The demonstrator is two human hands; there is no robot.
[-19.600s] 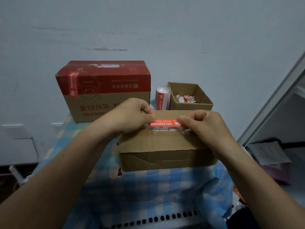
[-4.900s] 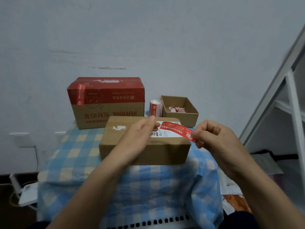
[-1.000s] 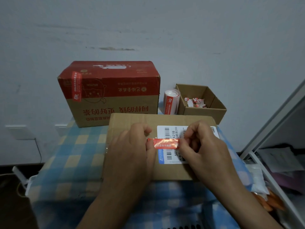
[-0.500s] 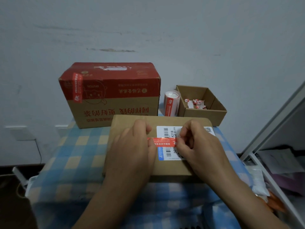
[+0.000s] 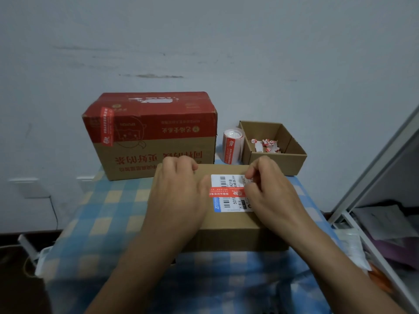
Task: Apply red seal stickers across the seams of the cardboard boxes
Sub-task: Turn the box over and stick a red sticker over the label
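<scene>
Judging by how things lie, the job is partly done. The red box (image 5: 158,132), far left on the table (image 5: 108,211), already carries 1 seal (image 5: 107,126) folded over its top left edge. The near box (image 5: 226,230) sits in the middle, and its sticker (image 5: 226,192) lies flat across the white label (image 5: 229,181) on top, running left to right between the 2 hands; the seam under it is hidden, so I cannot tell whether the sticker crosses it.

The left hand (image 5: 179,196) lies palm down on the box's left part, fingers bent over the far edge, thumb at the sticker's left end. The right hand (image 5: 269,196) has curled fingers and its thumb on the sticker's right end; whether it pinches or only presses there, I cannot tell.

What seems left is rubbing this sticker down along its full length; other seams of either box may need more. The roll (image 5: 232,143) stands far right, beside the open box (image 5: 294,159) holding crumpled scraps (image 5: 265,145).
</scene>
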